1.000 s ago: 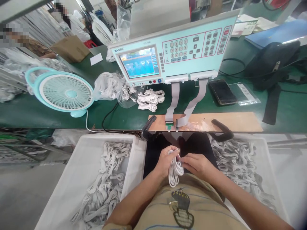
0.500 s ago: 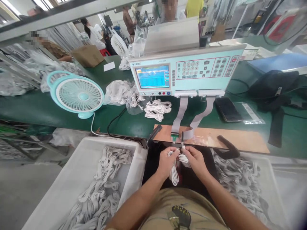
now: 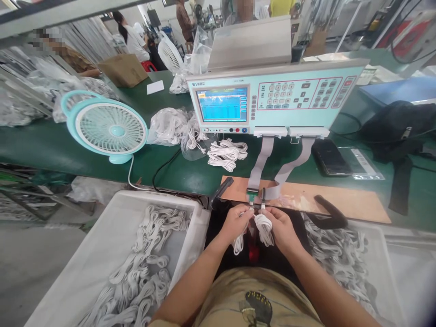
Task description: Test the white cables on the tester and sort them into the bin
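Note:
A bundled white cable (image 3: 265, 229) hangs between my two hands at the front edge of the bench. My left hand (image 3: 236, 222) pinches one cable end close to the small green connector board (image 3: 252, 197); a loop of white cable dangles below its fingers. My right hand (image 3: 279, 225) is closed on the other plug, which lines up with the dark connector (image 3: 263, 195) on the second grey ribbon cable (image 3: 288, 165). Whether either plug is fully seated is too small to tell. Both ribbons run up to the tester (image 3: 279, 100) with its lit blue screen.
White bins of coiled cables stand on the left (image 3: 112, 254) and the right (image 3: 374, 268). A wooden board (image 3: 347, 202) lies along the bench edge. On the bench are a turquoise fan (image 3: 114, 129), coiled cables (image 3: 227, 154) and a phone (image 3: 329, 157). People sit and stand farther back.
Both hands have moved slightly, bringing the plugs up to the connectors. The cable bundle now hangs more to the right, nearer my right hand. The camera view has shifted a little.

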`<state>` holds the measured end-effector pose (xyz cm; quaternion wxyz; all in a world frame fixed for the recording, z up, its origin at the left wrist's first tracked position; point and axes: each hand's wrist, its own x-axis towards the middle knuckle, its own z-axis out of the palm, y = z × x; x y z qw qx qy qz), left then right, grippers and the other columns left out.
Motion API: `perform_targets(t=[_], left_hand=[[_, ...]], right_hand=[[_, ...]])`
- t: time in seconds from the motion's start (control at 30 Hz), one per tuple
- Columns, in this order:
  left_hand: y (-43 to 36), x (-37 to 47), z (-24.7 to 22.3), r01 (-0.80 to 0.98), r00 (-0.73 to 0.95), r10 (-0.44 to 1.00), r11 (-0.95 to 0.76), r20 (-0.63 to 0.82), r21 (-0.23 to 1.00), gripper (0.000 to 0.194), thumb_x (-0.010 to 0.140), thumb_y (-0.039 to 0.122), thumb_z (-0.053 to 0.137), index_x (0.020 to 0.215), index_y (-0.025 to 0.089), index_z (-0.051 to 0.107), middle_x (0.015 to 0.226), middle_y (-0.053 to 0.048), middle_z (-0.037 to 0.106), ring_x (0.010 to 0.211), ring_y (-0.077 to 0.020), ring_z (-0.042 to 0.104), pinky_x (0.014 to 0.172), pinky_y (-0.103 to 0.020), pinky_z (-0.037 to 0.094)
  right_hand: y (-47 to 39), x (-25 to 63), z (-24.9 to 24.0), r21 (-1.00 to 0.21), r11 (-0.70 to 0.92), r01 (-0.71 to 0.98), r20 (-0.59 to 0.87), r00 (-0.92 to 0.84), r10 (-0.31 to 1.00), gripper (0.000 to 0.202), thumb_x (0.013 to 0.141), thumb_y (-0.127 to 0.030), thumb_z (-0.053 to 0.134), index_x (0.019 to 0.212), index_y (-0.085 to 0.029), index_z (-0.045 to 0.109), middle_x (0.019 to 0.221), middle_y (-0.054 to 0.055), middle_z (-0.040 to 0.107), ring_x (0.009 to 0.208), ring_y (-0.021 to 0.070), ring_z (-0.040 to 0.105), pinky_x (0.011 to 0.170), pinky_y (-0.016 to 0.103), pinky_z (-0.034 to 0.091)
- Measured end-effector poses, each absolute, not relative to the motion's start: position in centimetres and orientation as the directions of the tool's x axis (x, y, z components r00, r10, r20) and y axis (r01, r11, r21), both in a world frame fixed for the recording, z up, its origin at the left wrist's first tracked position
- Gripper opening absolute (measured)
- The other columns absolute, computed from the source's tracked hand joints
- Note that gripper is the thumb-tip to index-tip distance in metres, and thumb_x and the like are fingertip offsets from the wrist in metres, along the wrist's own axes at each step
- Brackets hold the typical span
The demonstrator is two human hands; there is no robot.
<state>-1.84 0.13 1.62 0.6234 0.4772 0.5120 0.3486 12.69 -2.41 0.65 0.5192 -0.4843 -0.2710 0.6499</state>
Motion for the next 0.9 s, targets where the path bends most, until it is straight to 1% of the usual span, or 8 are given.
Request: perform_targets(t=[0.1,0.2,0.4,0.53,0.67,0.73,0.83,0.9], left_hand=[[-0.1,-1.4,0.9,0.026,0.156,0.949,0.272,-0.273,0.962,0.03,0.074,0.042,0.057,0.064,0.014,0.06,0.06,0.001,0.05,0.041,-0.0066,0.044,0.034,-0.017,0.031],[-0.4,-0.8,0.5,-0.033,0.094,0.955,0.286,-0.282,0.958,0.03,0.073,0.041,0.057,0.061,0.014,0.059,0.062,0.001,0.05,0.044,-0.0071,0.047,0.036,-0.017,0.032],[-0.9,0.1,0.4,-0.149,0.008,0.933,0.357,-0.359,0.922,0.032,0.073,0.044,0.059,0.06,0.014,0.056,0.05,0.004,0.047,0.039,-0.0059,0.042,0.038,-0.017,0.03],[-1.1,0.3,0.1,-0.179,-0.003,0.931,0.358,-0.364,0.916,0.033,0.071,0.046,0.061,0.064,0.014,0.06,0.051,0.003,0.048,0.039,-0.0049,0.039,0.04,-0.017,0.029],[-0.9,0.3,-0.3,-0.162,-0.006,0.955,0.291,-0.296,0.943,0.032,0.07,0.043,0.062,0.059,0.013,0.06,0.055,0.002,0.051,0.045,-0.0057,0.042,0.044,-0.017,0.033],[-0.8,0.2,-0.4,-0.157,0.007,0.957,0.287,-0.289,0.945,0.032,0.07,0.044,0.062,0.059,0.013,0.059,0.051,0.003,0.049,0.043,-0.006,0.041,0.044,-0.018,0.033],[-0.7,0.2,-0.3,-0.143,0.021,0.95,0.312,-0.313,0.939,0.034,0.071,0.046,0.06,0.061,0.014,0.057,0.044,0.005,0.043,0.038,-0.0055,0.037,0.04,-0.018,0.03],[-0.6,0.2,0.1,-0.127,0.019,0.951,0.308,-0.308,0.943,0.033,0.071,0.046,0.06,0.064,0.013,0.058,0.046,0.005,0.044,0.038,-0.0056,0.037,0.039,-0.018,0.03]], right_hand=[[-2.3,12.7,0.6,-0.862,-0.299,-0.409,-0.328,0.0,0.945,0.025,0.069,-0.041,0.073,0.071,-0.017,0.063,0.061,-0.001,0.058,0.048,0.0114,0.045,0.047,0.022,0.035],[-2.3,12.8,0.7,-0.854,-0.297,-0.426,-0.324,-0.01,0.946,0.024,0.069,-0.04,0.073,0.072,-0.017,0.064,0.059,-0.001,0.058,0.049,0.0121,0.046,0.048,0.022,0.036],[-2.4,12.6,0.8,-0.841,-0.298,-0.452,-0.325,-0.019,0.946,0.022,0.071,-0.039,0.072,0.077,-0.018,0.067,0.059,-0.001,0.059,0.049,0.0122,0.048,0.049,0.022,0.038],[-2.3,12.7,0.9,-0.834,-0.301,-0.462,-0.32,-0.039,0.947,0.024,0.071,-0.038,0.073,0.081,-0.017,0.068,0.064,0.001,0.062,0.054,0.0138,0.052,0.051,0.022,0.04],[-2.2,12.7,1.0,-0.834,-0.303,-0.461,-0.325,-0.033,0.945,0.026,0.069,-0.039,0.074,0.082,-0.017,0.068,0.068,0.002,0.063,0.059,0.016,0.055,0.055,0.024,0.043],[-2.2,12.6,0.9,-0.832,-0.301,-0.467,-0.326,-0.03,0.945,0.028,0.068,-0.04,0.075,0.083,-0.017,0.069,0.07,0.003,0.064,0.06,0.0165,0.055,0.058,0.025,0.044],[-2.3,12.5,0.6,-0.823,-0.3,-0.483,-0.326,-0.03,0.945,0.028,0.07,-0.039,0.074,0.085,-0.016,0.069,0.069,0.003,0.063,0.059,0.0155,0.054,0.056,0.024,0.043],[-2.3,12.5,0.3,-0.816,-0.3,-0.494,-0.33,-0.028,0.944,0.027,0.072,-0.039,0.073,0.085,-0.016,0.069,0.068,0.003,0.063,0.057,0.0147,0.053,0.055,0.023,0.042]])
